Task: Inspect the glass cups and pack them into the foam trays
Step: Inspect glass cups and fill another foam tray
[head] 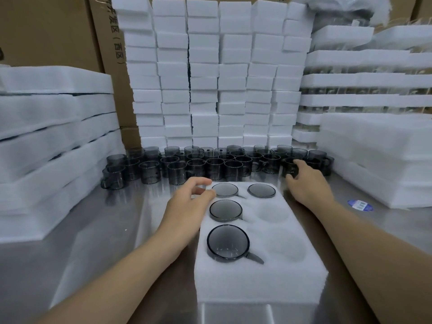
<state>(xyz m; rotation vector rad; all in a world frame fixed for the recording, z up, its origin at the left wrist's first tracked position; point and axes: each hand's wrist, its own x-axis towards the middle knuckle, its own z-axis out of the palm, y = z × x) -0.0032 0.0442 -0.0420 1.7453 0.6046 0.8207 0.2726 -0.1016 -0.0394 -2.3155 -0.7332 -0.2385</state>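
Foam tray (261,280) lies lengthwise down the centre of the frame, four smoky cups seated in it, both hands busy at its far end.

The tray's long axis runs from lower centre toward the cup crowd above; white, soft-grained foam with six round wells in two columns; left column full, upper right well filled, the two lower right wells bare; nearest cup (228,243) sits mouth-up, grey tinted glass, thin dark rim, its handle pointing lower right; left hand (187,204) rests at the tray's upper left corner, fingers curled, thumb and forefinger near the far-left cup (225,190), grip unclear; right hand (306,181) curls round a loose cup (290,169) at the right of the standing cluster (187,163) on the steel table (98,230); stacked foam blocks (210,73) wall the top.
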